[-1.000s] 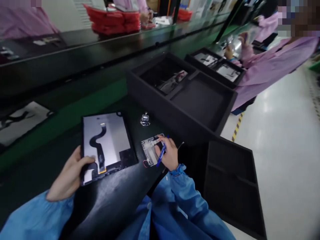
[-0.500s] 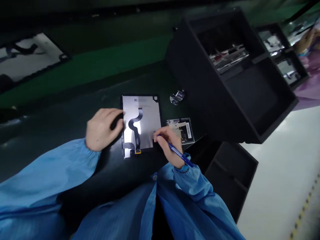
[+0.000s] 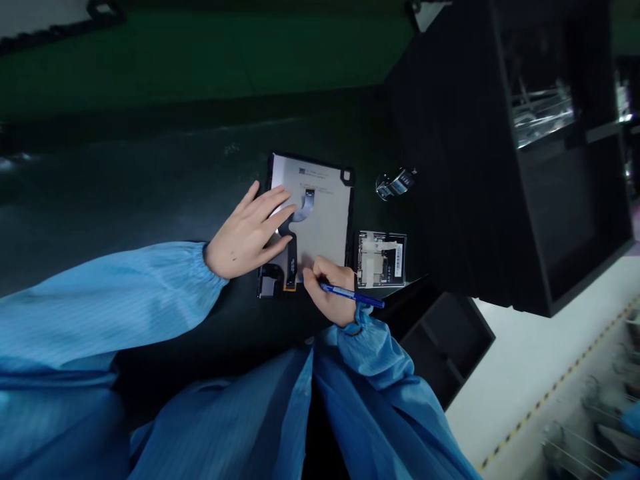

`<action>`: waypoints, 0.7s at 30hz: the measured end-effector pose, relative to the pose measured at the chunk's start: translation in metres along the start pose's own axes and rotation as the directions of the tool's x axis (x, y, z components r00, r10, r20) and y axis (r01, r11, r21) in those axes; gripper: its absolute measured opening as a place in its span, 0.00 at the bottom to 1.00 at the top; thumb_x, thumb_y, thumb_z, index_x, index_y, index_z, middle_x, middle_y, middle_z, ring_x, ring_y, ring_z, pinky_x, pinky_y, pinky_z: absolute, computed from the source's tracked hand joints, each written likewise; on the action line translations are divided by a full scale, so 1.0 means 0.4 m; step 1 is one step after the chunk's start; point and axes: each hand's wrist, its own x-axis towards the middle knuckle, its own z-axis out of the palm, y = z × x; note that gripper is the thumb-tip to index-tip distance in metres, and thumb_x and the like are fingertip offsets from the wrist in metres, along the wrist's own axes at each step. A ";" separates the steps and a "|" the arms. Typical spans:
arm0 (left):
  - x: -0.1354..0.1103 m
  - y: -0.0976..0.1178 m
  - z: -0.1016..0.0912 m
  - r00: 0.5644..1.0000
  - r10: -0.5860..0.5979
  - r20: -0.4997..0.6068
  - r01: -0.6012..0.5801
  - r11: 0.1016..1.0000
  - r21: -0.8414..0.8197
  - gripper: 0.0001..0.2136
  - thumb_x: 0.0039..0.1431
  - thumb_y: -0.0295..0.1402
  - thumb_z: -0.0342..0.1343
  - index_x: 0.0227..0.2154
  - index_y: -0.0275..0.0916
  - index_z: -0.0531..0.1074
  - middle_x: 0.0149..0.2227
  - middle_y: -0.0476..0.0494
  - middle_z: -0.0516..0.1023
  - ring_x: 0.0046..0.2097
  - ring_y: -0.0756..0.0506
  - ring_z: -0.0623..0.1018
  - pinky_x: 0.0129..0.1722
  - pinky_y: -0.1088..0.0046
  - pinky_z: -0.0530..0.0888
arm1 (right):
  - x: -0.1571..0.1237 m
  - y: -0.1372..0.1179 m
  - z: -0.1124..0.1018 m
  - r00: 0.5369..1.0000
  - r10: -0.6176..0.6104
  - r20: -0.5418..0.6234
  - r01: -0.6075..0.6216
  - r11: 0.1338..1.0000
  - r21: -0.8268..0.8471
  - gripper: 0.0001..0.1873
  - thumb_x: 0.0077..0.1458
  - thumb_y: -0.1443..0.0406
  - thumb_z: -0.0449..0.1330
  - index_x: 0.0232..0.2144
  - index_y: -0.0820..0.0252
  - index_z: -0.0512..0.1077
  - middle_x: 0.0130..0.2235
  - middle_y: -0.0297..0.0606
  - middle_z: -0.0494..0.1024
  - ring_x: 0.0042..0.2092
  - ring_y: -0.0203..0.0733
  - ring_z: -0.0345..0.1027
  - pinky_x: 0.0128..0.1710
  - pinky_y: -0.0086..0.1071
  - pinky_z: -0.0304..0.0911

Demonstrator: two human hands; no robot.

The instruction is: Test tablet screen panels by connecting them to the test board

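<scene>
Watching remotely, I see a screen flat on the surface. The left hand, splayed apart, lies across its left side, probably steadying it; the right hand, clamped on a pen, sits at its lower right.

From the flat panel, my widest lane runs over bare bench from 10 round to 12 o'clock. My left grip covers the panel's 9 o'clock edge, its sleeve barring 8. At 5, my right grip blocks the way, its pen jutting between 3 and 4. Just past the 3 o'clock edge lies a small circuit module, leaving a slim gap; a metal part sits at 2. Behind both, the black box bars passage, and my coat closes 6 o'clock.
</scene>
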 end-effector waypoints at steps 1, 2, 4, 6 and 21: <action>0.001 0.000 0.000 1.000 -0.002 0.001 0.002 1.000 -0.001 0.21 0.67 0.36 0.49 0.60 0.37 0.65 0.64 0.33 0.66 0.68 0.35 0.61 0.68 0.44 0.53 | 0.001 -0.001 0.003 1.000 -0.008 -0.002 0.008 1.000 -0.014 0.18 0.59 0.68 0.55 0.21 0.56 0.52 0.19 0.24 0.51 0.19 0.29 0.47 0.22 0.27 0.47; 0.001 0.000 0.001 1.000 -0.005 0.004 0.005 1.000 -0.005 0.21 0.66 0.36 0.49 0.61 0.37 0.65 0.64 0.33 0.66 0.69 0.35 0.61 0.68 0.43 0.53 | 0.002 -0.001 0.005 1.000 -0.013 0.003 0.013 1.000 -0.027 0.18 0.58 0.68 0.55 0.21 0.56 0.52 0.19 0.24 0.51 0.20 0.29 0.47 0.22 0.27 0.47; 0.001 0.000 0.001 1.000 -0.013 0.014 0.013 1.000 -0.020 0.22 0.66 0.36 0.49 0.61 0.40 0.64 0.64 0.35 0.66 0.69 0.34 0.60 0.67 0.42 0.53 | -0.001 0.001 0.011 1.000 -0.017 0.013 0.018 0.999 -0.039 0.18 0.58 0.69 0.55 0.21 0.56 0.52 0.19 0.24 0.51 0.20 0.29 0.47 0.23 0.27 0.48; 0.001 0.001 0.001 1.000 -0.017 0.019 0.018 0.999 -0.037 0.22 0.66 0.35 0.49 0.62 0.41 0.64 0.64 0.36 0.66 0.69 0.34 0.60 0.67 0.41 0.53 | -0.008 0.005 0.016 1.000 -0.006 0.009 0.006 1.000 -0.026 0.18 0.57 0.69 0.55 0.20 0.56 0.51 0.19 0.24 0.50 0.20 0.29 0.46 0.23 0.27 0.48; 0.002 0.020 -0.017 0.998 -0.008 -0.063 0.003 0.997 -0.078 0.18 0.63 0.33 0.54 0.55 0.39 0.71 0.60 0.35 0.72 0.65 0.34 0.66 0.67 0.41 0.55 | 0.217 0.041 -0.084 0.995 -0.016 -0.099 0.040 0.970 0.240 0.10 0.57 0.62 0.65 0.37 0.59 0.68 0.37 0.32 0.77 0.33 0.31 0.72 0.33 0.25 0.67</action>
